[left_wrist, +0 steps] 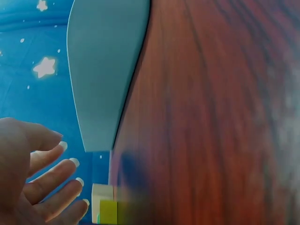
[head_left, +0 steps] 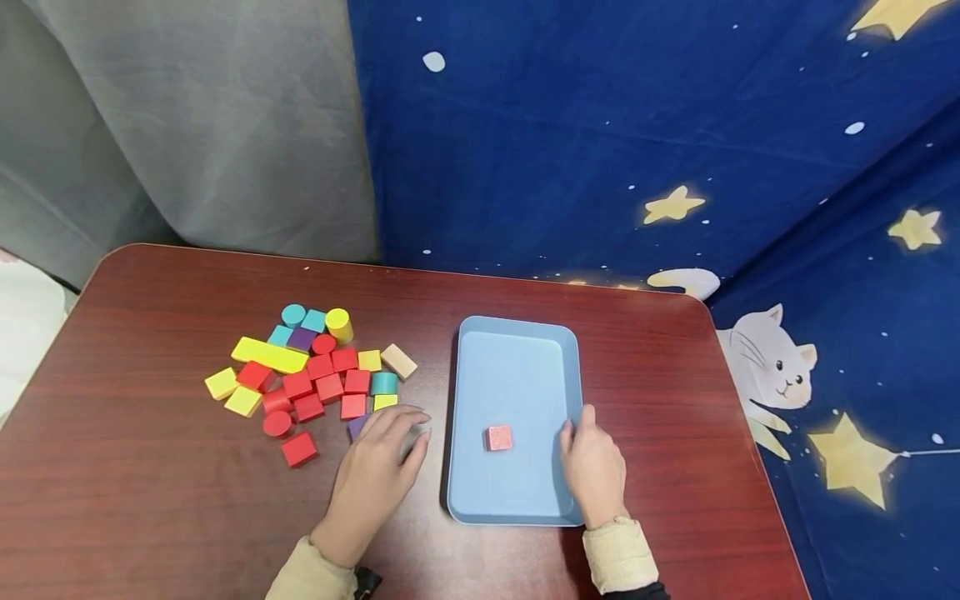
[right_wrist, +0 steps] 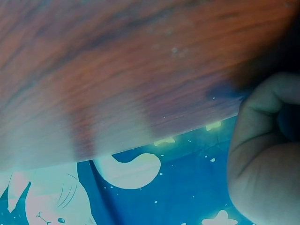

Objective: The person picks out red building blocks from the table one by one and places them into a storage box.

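A light blue tray lies on the table with one pinkish-red cube inside it. My right hand grips the tray's right rim, its thumb on the inner side; in the right wrist view the curled hand shows at the right edge. My left hand hovers left of the tray, fingers loosely bent and nothing between them. It partly covers a purple block at the near end of the block pile. The left wrist view shows these spread fingers beside the tray's side wall.
Left of the tray lie several red blocks, a long yellow block, a yellow cylinder, a teal piece and a beige block. Behind the table hang grey and starry blue curtains.
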`<state>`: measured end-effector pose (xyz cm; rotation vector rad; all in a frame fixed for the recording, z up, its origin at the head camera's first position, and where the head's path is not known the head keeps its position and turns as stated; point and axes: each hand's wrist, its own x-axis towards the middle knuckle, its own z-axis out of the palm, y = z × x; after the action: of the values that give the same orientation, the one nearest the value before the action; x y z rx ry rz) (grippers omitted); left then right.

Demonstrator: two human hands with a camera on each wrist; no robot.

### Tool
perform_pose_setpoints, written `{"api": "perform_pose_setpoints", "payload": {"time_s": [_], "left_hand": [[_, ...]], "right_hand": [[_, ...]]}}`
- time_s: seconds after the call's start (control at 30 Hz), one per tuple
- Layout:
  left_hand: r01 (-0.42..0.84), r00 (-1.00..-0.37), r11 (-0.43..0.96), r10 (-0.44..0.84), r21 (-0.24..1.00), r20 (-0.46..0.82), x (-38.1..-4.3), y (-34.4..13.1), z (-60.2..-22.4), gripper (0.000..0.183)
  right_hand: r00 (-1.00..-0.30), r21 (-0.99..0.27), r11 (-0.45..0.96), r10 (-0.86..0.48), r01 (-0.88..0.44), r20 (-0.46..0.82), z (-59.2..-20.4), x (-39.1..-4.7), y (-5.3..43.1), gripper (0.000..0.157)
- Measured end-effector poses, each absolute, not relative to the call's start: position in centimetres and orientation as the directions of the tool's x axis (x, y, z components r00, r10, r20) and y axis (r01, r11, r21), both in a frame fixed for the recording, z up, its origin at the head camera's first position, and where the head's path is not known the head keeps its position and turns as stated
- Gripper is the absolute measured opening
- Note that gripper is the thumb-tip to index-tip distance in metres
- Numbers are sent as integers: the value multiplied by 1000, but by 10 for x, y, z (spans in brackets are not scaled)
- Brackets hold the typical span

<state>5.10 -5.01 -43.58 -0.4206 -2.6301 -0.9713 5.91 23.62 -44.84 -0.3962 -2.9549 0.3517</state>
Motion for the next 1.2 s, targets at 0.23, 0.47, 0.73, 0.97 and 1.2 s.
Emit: {"api": "perform_pose_setpoints", "payload": {"time_s": [0.23, 0.47, 0.73, 0.97, 1.2], "left_hand": [[335, -922, 751, 138, 568, 361, 48, -61, -435, 27], [305, -933, 768, 125, 562, 336, 47, -74, -432, 31], [276, -941, 765, 91, 582, 327, 48, -89, -434, 30], [248, -941, 778, 52, 578, 334, 51, -102, -436, 29], [233, -941, 786, 33, 573, 338, 56, -114, -437, 27]], "right_hand": [[-955, -249, 937, 278, 246, 105, -449, 59, 236, 22], [-955, -249, 936, 280, 248, 102, -450, 59, 236, 22], [-955, -252, 935, 280, 248, 101, -449, 59, 236, 21], [-957, -251, 939, 270, 236, 110, -449, 59, 237, 22], [-958, -254, 938, 269, 236, 102, -448, 59, 236, 22]]}}
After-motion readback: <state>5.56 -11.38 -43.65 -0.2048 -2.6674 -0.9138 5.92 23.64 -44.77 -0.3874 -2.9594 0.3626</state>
